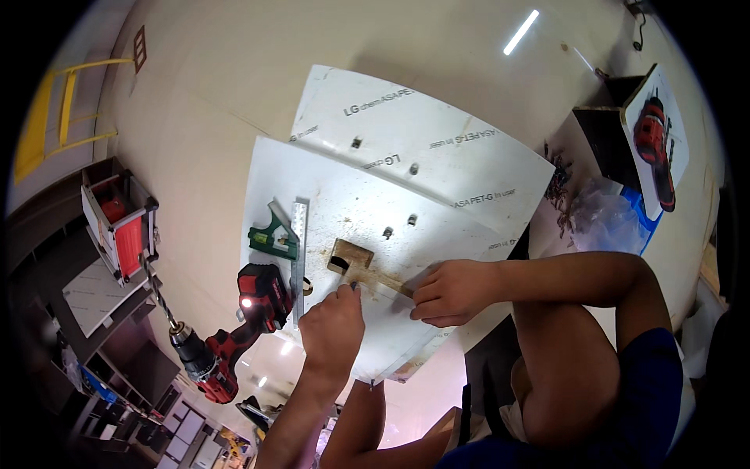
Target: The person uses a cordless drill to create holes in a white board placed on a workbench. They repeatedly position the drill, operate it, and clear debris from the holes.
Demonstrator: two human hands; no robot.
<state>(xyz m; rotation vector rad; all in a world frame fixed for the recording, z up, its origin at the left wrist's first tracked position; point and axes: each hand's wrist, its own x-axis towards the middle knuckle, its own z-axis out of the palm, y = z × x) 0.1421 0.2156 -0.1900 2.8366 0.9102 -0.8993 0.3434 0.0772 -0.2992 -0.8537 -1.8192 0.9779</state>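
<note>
Before me lies a white film-covered board (328,191) with printed marks and several dark holes. On it rests a paddle-shaped wooden piece (357,254), a square block with a dark notch or hole and a thin strip running right. My right hand (451,293) is closed on the end of that strip, pressing it against the board. My left hand (332,324) is closed beside the block; a small dark tip shows at its fingers, but I cannot make out what it is. A combination square (275,237) with a green head and steel rule (298,258) lies left of the block.
A red and black cordless drill (226,344) with a long bit lies at the board's left edge, its light on. A second drill (652,141) sits on a white-topped box at right, near screws (559,184) and a plastic bag (600,219). A red toolbox (125,227) stands left.
</note>
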